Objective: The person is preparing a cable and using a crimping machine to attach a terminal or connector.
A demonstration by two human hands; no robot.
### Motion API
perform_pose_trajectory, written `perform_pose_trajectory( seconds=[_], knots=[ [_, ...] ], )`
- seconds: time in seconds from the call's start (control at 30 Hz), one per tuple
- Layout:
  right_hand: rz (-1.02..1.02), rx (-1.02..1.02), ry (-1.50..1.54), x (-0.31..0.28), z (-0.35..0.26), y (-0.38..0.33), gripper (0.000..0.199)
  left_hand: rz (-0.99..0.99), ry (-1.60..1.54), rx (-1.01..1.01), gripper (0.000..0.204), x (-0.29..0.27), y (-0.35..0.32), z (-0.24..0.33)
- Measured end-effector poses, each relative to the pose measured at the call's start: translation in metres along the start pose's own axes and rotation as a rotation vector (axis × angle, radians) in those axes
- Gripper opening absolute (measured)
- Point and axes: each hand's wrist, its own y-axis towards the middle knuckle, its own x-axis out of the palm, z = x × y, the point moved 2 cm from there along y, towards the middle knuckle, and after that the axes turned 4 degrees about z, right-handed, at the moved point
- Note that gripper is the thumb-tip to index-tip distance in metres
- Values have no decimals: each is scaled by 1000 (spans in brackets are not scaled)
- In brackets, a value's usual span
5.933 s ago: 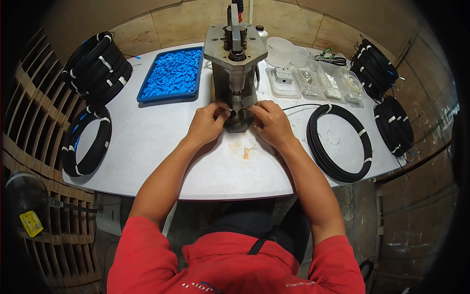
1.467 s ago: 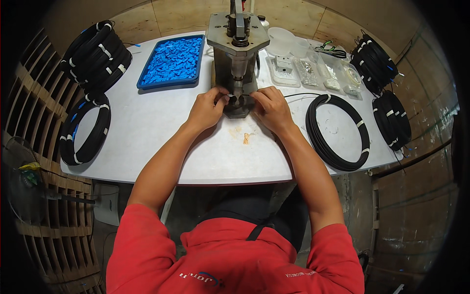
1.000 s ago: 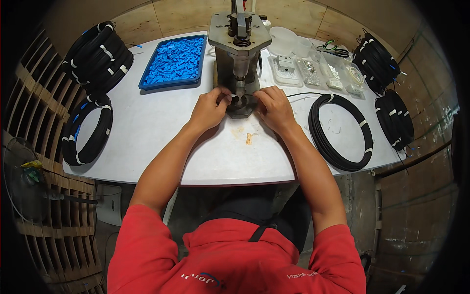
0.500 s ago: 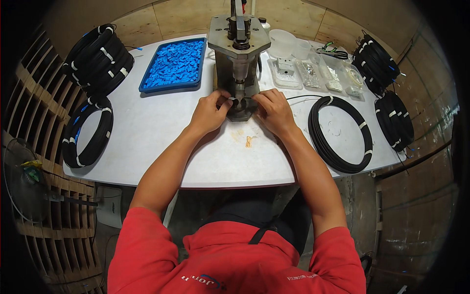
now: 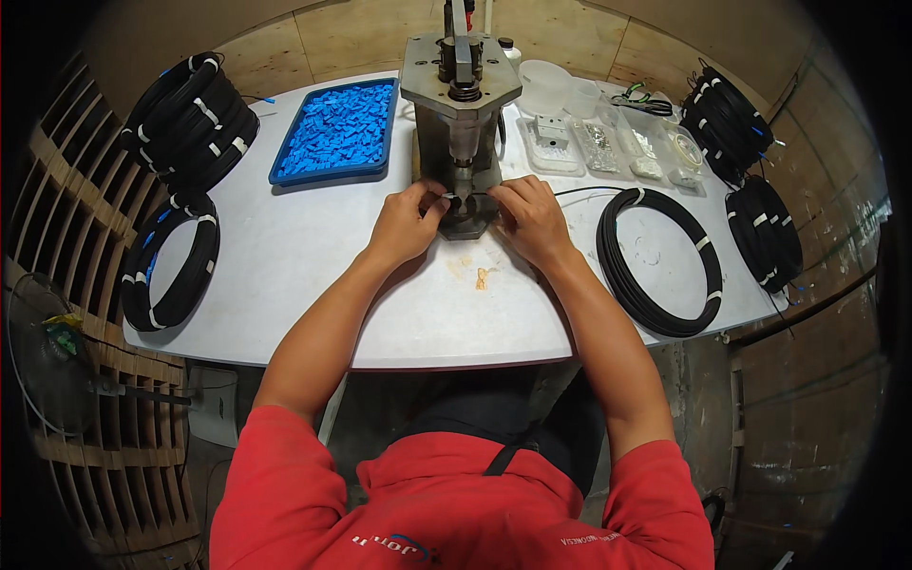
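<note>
A metal bench press (image 5: pixel 463 104) stands at the far middle of the table, its narrow ram coming down between my hands. My left hand (image 5: pixel 410 220) is at the left of the press's lower jaw (image 5: pixel 465 220), thumb and fingers pinched together on a small piece too hidden to name. On the other side my right hand (image 5: pixel 532 217) has its fingers closed round a thin black cable (image 5: pixel 589 189). This cable runs rightward to a large black cable coil (image 5: pixel 616 261) lying on the table. What sits under the ram is too dark to make out.
Left of the press is a blue tray (image 5: pixel 328 176) full of small blue pieces. Bundled black coils (image 5: pixel 195 123) stand at the left, more coils (image 5: pixel 730 123) at the right. Clear containers (image 5: pixel 556 157) hold small parts. An orange-brown scrap (image 5: pixel 482 278) lies in front of the press.
The view has tilted slightly, so the press and table sit a little lower in the picture. Both hands keep almost the same place and grip beside the ram.
</note>
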Motion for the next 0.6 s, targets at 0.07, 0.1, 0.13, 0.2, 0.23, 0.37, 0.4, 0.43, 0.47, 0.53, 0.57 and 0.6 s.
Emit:
perform_pose_trajectory(
  seconds=[0.07, 0.1, 0.13, 0.2, 0.23, 0.37, 0.4, 0.43, 0.47, 0.53, 0.57, 0.6],
  knots=[
    [0, 1, -3, 0, 0, 0, 41, -5, 0, -14, 24, 0, 0, 0],
    [1, 3, -2, 0, 0, 0, 40, -3, 7, -13, 25, 0, 0, 1],
    [2, 4, 1, 0, 0, 0, 40, 1, 15, -12, 25, 0, 0, 0],
    [6, 2, 1, 1, 0, 0, 39, 6, 20, -6, 26, 0, 0, -2],
    [8, 2, -1, 1, 0, 0, 39, 9, 24, 0, 26, 0, 0, -1],
    [-8, 8, -9, 0, 1, 0, 39, 7, 18, 5, 26, 0, 0, 0],
    [-9, 9, -11, 0, 1, 0, 39, 3, 15, -1, 25, 0, 1, 0],
    [-9, 9, -12, 0, 0, 0, 40, 0, 13, -7, 25, 1, 1, -1],
    [-9, 9, -12, -1, 0, 0, 40, 0, 13, -6, 25, 1, 1, -1],
    [-20, 13, -4, -2, -1, 1, 40, -3, -5, -7, 23, 1, 1, -3],
    [-20, 13, -4, -2, -1, 1, 40, -3, -5, -7, 23, 1, 0, -4],
    [-23, 13, -9, -3, -2, 2, 40, 1, -4, 3, 23, 1, 0, -5]
  ],
)
